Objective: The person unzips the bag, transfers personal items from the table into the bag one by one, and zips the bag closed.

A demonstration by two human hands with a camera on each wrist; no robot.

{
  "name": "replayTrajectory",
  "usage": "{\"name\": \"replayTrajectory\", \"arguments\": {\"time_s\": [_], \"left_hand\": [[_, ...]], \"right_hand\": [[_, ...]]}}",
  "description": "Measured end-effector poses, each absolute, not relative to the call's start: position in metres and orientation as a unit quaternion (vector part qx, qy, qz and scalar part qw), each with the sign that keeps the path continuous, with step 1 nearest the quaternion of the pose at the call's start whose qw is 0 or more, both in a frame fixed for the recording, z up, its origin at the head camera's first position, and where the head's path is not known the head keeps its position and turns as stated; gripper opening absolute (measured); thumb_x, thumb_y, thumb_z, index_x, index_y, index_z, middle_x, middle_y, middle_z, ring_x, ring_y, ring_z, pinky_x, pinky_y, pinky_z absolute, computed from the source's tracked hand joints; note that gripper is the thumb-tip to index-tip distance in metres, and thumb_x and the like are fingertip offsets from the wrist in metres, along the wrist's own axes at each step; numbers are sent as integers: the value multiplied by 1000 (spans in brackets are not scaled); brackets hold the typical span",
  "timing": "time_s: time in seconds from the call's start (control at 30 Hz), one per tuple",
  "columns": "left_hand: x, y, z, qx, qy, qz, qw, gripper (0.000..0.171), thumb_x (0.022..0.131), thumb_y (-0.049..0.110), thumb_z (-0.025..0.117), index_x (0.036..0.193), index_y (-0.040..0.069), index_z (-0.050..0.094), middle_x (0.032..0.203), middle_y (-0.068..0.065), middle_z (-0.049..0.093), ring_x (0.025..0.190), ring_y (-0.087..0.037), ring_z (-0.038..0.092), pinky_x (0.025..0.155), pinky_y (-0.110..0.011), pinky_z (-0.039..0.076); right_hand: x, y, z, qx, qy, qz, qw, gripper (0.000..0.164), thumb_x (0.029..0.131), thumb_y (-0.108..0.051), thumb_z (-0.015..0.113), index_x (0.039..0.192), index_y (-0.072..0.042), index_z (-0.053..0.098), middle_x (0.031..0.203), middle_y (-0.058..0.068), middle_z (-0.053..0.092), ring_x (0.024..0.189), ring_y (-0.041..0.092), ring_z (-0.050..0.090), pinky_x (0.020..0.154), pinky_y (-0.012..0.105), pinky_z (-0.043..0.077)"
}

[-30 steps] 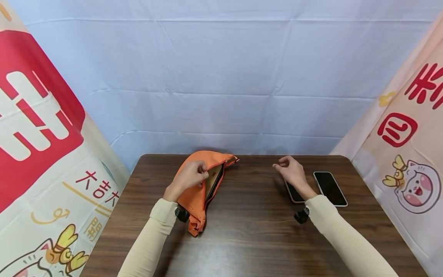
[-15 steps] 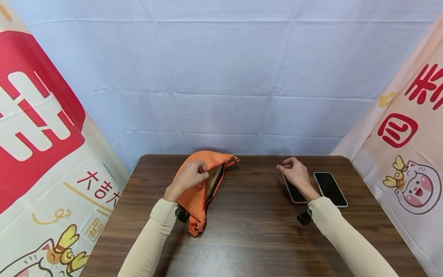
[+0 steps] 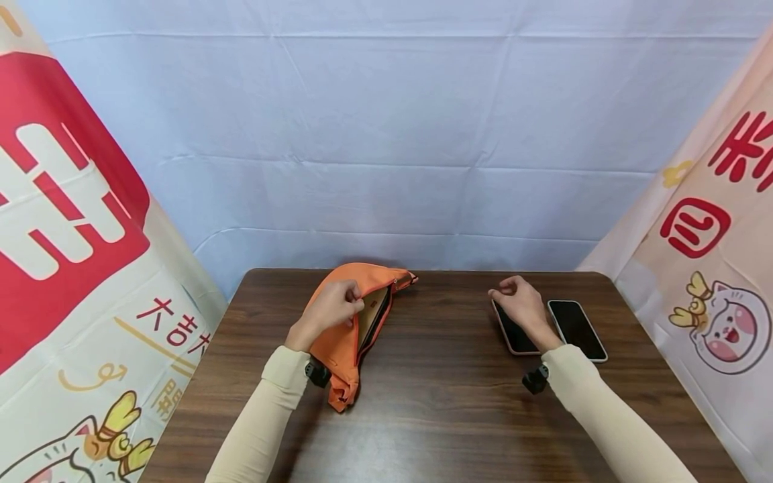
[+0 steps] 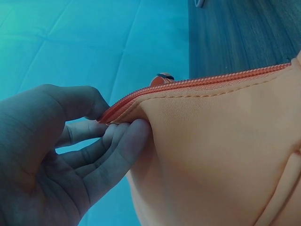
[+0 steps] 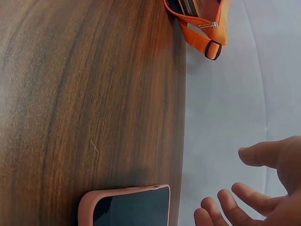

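Head view. One orange fabric waist bag with zipped, gaping mouth (image 3: 338,345), on the left part of a dark wood-grain bench (image 3: 435,402). Left hand (image 3: 331,308), gripping the mouth's rim. Right hand (image 3: 522,305), above the far end of one black-screened phone in a pink case (image 3: 516,335), lying flat. One black-screened phone in a pale case (image 3: 576,330), flat, to its right.

Left wrist view. Thumb and fingers pinch the bag's edge beside the red zip (image 4: 207,84).

Right wrist view. Thumb and fingers spread apart, holding nothing; pink-cased phone near. Orange strap with black buckle (image 5: 213,50) beyond.

Step, as judged: mouth held apart, right hand at the phone. Next move would seem to call for fingers closing on the phone's sides, the rim held steady.
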State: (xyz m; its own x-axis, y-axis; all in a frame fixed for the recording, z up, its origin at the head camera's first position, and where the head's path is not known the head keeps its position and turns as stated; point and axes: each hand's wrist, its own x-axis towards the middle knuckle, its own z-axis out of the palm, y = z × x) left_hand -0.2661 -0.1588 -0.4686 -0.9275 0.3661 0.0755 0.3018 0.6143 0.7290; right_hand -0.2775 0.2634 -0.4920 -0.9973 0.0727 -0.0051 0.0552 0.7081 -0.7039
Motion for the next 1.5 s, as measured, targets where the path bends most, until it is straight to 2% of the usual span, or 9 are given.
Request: {"name": "replayTrajectory", "arguments": {"time_s": [0.4,0.73,1.5], "left_hand": [[-266,-159,-470,186,895,403,39,7,103,5,67,98,7,63,77,-8,63,55,-18,67,60,-32,59],[-267,-159,-471,188,897,398,38,6,103,6,67,99,7,63,77,-7,63,55,-19,67,60,-32,59],[-267,-159,-471,183,898,397,43,7,103,7,66,98,8,63,76,-7,62,56,-19,67,59,-32,58]], "right_hand": [[-276,267,-496,-43,-928,371,13,51,106,-35,64,139,4,56,139,32,62,124,48,62,97,59,53],[-280,274,-505,-56,-934,351,27,49,103,-33,68,134,5,59,132,32,66,117,48,65,95,58,53],[-279,287,-509,-77,-944,321,-8,59,104,-35,64,144,8,52,140,35,58,123,52,59,93,64,52]]}}
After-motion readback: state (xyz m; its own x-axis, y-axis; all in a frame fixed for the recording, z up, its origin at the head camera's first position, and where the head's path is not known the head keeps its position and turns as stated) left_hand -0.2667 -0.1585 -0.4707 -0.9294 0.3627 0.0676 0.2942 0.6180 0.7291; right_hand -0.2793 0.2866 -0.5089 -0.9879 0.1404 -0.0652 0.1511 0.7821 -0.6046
